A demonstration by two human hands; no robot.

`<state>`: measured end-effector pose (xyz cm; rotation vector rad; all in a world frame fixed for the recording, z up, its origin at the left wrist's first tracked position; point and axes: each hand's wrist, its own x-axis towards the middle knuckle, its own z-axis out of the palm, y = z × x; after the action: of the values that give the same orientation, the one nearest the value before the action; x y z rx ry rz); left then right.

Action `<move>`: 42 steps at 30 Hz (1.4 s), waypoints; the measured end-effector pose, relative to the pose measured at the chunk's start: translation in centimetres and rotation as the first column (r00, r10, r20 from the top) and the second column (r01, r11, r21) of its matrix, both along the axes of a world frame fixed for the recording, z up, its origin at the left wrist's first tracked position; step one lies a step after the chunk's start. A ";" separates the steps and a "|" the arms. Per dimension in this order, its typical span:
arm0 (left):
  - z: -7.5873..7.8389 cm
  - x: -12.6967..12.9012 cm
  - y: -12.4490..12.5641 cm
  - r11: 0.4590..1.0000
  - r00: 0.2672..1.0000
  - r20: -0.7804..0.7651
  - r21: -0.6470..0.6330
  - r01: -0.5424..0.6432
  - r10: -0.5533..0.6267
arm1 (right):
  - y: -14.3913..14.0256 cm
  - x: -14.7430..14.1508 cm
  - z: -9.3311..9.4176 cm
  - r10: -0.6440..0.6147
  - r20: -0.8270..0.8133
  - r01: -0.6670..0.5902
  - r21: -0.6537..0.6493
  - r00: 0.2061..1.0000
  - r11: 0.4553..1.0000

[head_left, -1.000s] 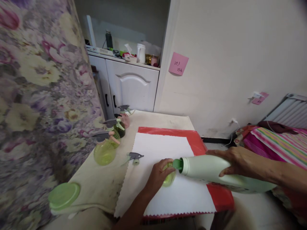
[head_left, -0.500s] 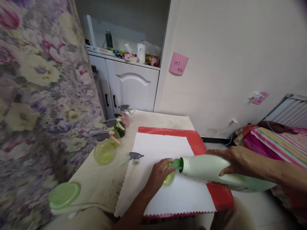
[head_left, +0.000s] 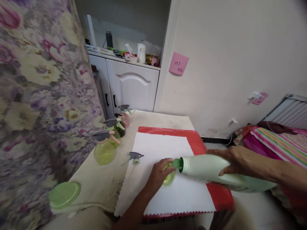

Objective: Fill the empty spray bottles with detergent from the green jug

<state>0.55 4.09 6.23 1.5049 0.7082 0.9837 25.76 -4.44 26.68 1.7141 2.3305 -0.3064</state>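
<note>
My left hand [head_left: 161, 172] is closed around the neck of a small yellow-green spray bottle [head_left: 169, 179], which stands on the white sheet [head_left: 153, 198] with its top off. My right hand [head_left: 233, 159] grips a large pale green detergent bottle [head_left: 203, 167], tipped nearly level with its mouth to the left. The green spout of the big bottle meets the small bottle's opening; whether liquid is flowing I cannot tell. A grey spray head [head_left: 136, 157] lies at the sheet's left edge, apart from my hands.
Several spray bottles with grey heads, the nearest a yellow-green one [head_left: 104, 152], line the table's left side. A round green lid [head_left: 64, 195] sits at the front left corner. Red material [head_left: 199, 142] lies beneath the sheet. A floral curtain [head_left: 43, 95] hangs at left.
</note>
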 end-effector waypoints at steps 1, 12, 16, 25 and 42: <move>0.0 0.0 0.0 1.000 1.000 -0.003 -0.009 0.001 -0.001 | 0.0 0.0 0.0 -0.002 0.004 0.002 0.002 1.000 1.000; 0.3 -0.2 -0.1 1.000 1.000 0.003 0.003 0.026 -0.026 | 0.0 0.1 0.0 0.008 -0.004 -0.008 0.005 1.000 1.000; 0.3 -0.1 -0.1 1.000 1.000 0.006 -0.004 0.014 -0.014 | 0.0 0.2 -0.1 0.011 0.008 -0.011 0.014 1.000 1.000; 0.0 -0.1 0.0 1.000 1.000 -0.004 0.002 0.012 -0.012 | 0.1 0.4 0.0 0.021 0.016 -0.022 0.015 1.000 1.000; -0.1 0.0 -0.1 1.000 1.000 0.019 0.001 0.025 -0.025 | 0.1 0.9 -0.3 0.022 0.002 -0.022 0.037 1.000 0.999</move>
<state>0.53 4.01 6.08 1.4997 0.6740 0.9785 26.62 -4.38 26.37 1.7031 2.3667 -0.2593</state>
